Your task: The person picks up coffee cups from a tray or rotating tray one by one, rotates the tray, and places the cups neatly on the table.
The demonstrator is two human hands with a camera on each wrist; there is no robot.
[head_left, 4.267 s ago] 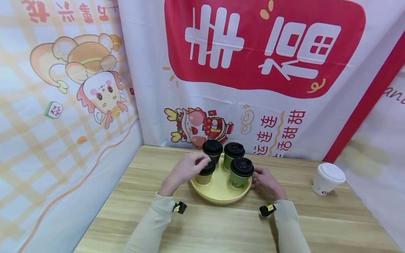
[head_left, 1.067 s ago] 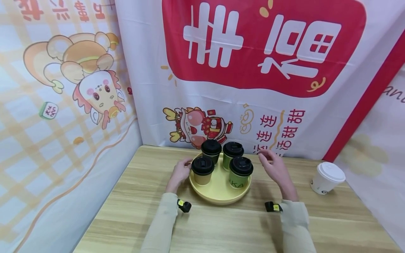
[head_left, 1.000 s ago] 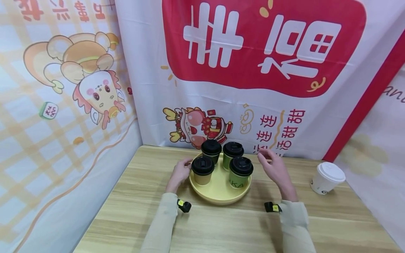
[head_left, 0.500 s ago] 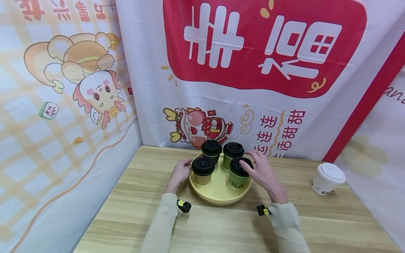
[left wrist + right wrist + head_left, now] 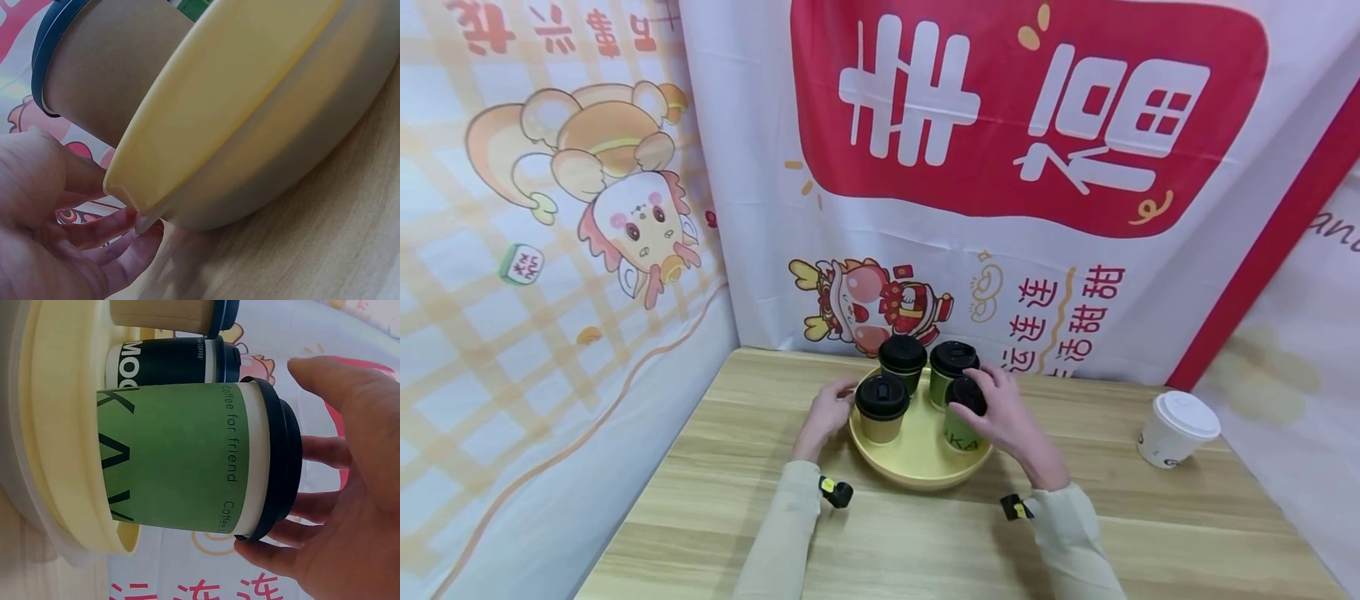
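A round yellow tray holds several lidded paper coffee cups. My left hand is at its left rim; in the left wrist view the thumb and curled fingers grip that edge. My right hand reaches round the black lid of the front right green cup, thumb and fingers spread to either side. In the right wrist view the thumb stands off from the lid, fingertips right at its far edge. The others are a brown cup at front left, a dark cup behind it, and a second green cup.
A white lidded cup stands apart on the right of the wooden table. Printed cloth hangings, one red and white, rise behind the table and along its left side.
My left hand has gone from the brown cup's lid to the tray's left rim. My right hand has left the right rim, lifted aside, then come in over the front right green cup.
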